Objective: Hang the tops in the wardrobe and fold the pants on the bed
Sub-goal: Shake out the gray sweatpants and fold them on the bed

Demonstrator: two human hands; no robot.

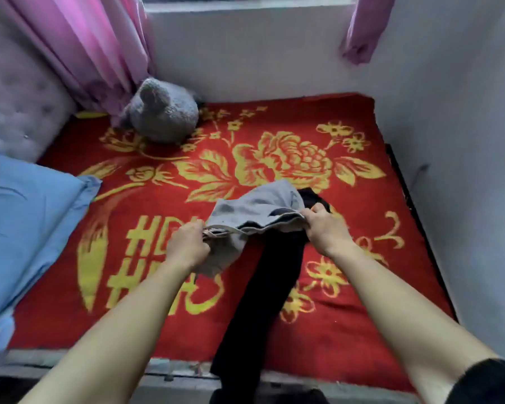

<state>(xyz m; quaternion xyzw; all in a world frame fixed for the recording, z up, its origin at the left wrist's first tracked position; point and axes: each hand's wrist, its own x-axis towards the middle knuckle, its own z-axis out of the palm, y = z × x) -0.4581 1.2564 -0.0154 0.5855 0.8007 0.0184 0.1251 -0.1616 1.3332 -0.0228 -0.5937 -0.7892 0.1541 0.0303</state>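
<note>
Both hands hold a soft grey jersey garment (254, 208) by one edge, which looks like a drawstring waistband, so it is probably a pair of pants being opened out for folding. The left hand (187, 243) has its fingers (197, 228) curled tight round the bunched near-left end of that edge, where a pale cord shows. The right hand (324, 225) pinches the other end, its fingers (315, 212) closed on the hem. Held apart like this, the hands pull the edge into a line between them, which would let the cloth hang square before it is laid down. The rest of the grey fabric billows away beyond the fingers, and a fold droops below the left fingers toward the red woven blanket with yellow flowers (158, 199) that covers the bed. Directly under the gap between the fingers lies a long black pair of pants (271, 281). One end of it shows just past the right fingers and the other runs back toward the person, over the near edge of the bed. The grey cloth appears lifted clear of the black one, though the blur leaves contact uncertain.
</note>
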